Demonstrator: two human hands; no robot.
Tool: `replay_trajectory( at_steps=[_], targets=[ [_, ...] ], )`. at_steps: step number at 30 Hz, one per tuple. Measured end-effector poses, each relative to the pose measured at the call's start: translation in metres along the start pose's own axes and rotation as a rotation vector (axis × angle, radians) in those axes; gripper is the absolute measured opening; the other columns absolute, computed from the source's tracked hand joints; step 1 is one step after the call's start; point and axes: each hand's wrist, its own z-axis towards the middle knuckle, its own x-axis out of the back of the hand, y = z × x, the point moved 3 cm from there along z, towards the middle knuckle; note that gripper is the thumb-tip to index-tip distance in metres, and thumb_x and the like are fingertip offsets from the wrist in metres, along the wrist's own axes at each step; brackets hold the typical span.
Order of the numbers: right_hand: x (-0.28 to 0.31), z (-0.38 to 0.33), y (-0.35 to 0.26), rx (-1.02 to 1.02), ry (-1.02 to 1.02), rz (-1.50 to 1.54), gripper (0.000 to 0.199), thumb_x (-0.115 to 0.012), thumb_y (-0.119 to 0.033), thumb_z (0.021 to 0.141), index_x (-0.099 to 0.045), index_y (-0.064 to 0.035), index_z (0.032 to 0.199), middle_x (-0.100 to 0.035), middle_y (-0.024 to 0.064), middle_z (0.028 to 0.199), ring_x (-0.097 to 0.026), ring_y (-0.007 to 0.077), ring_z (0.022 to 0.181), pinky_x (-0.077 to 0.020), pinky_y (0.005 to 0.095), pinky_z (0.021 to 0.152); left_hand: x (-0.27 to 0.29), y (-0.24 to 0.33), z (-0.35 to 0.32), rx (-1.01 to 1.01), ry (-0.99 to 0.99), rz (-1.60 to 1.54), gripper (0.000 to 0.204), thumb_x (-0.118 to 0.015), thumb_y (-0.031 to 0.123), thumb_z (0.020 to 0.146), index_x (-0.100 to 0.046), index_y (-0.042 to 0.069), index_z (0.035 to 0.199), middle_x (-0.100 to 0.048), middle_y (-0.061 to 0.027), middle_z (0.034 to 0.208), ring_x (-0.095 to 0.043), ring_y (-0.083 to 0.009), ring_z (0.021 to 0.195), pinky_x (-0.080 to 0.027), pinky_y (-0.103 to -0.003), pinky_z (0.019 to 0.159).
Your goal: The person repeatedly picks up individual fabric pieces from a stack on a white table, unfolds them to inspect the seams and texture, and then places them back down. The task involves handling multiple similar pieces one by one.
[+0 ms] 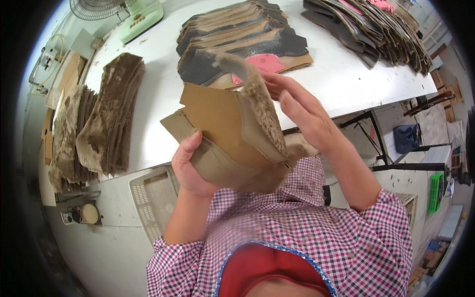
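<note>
White and smooth, the surface (157, 111) offers a bare strip between the furry stacks (111, 111) on its left and the grey-and-brown layered pile (237, 42) at its middle. Another open stretch lies on the right, between the pink piece (267, 63) on that pile and the dark stack (373, 37) near the far right corner. The surface's near edge bends across the view; just below it, at left, stands a pale slotted crate (148, 200). At the far left, a pale green fan (141, 22) rests well apart from both hands.

Raised over that near edge, in front of the person's checked garment (297, 222), is a tan stitched piece (215, 111) with a fluffy strip (262, 101) along its right side. The left hand (193, 171) has its fingers clamped on the piece's lower left, thumb across the front, the others hidden behind. The right hand (311, 116) is beside the fluffy strip, thumb and fingers apart; whether its partly hidden fingertips touch the strip, I cannot tell.
</note>
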Motion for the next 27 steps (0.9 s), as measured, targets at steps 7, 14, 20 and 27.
replay_trajectory(
  at_steps=[7,14,20,27],
  targets=[
    [-0.002,0.024,0.025,-0.351,-0.282,0.588,0.052,-0.068,-0.03,0.087,-0.056,0.0044,0.123,-0.062,0.0123,0.118,-0.058,0.0212,0.111,-0.0416,0.0358,0.103,0.005,0.007,-0.01,-0.03,0.085,0.131,0.053,-0.054,0.014,0.084,-0.042,-0.004,0.133,-0.054,-0.0195,0.129,-0.055,-0.0344,0.116,-0.044,-0.048,0.101],
    [-0.029,0.032,0.049,-0.363,-0.069,0.112,0.017,-0.064,-0.011,0.084,-0.07,0.0023,0.093,-0.066,0.0042,0.079,-0.056,0.0069,0.072,-0.0461,0.024,0.064,0.03,-0.005,-0.004,0.015,-0.077,-0.057,0.051,-0.05,0.016,0.086,-0.044,-0.002,0.134,-0.053,-0.0188,0.132,-0.054,-0.0346,0.119,-0.042,-0.05,0.103],
    [-0.017,0.03,0.044,-0.255,0.041,-0.253,0.022,-0.067,-0.015,0.086,-0.067,0.0024,0.098,-0.067,0.0071,0.08,-0.059,0.0145,0.071,-0.0489,0.0271,0.068,0.004,0.004,-0.013,-0.04,0.068,0.022,0.048,-0.048,0.019,0.088,-0.045,-0.003,0.131,-0.053,-0.0185,0.13,-0.055,-0.0329,0.116,-0.044,-0.048,0.1],
    [-0.025,-0.026,-0.038,0.536,0.194,-0.613,0.027,-0.072,-0.004,0.078,-0.063,-0.0006,0.103,-0.063,0.0112,0.088,-0.063,0.0234,0.076,-0.0524,0.0312,0.067,-0.008,0.013,-0.015,-0.109,0.04,-0.054,0.048,-0.045,0.021,0.092,-0.042,-0.001,0.134,-0.05,-0.0172,0.134,-0.051,-0.0337,0.121,-0.042,-0.05,0.102]
  ],
)
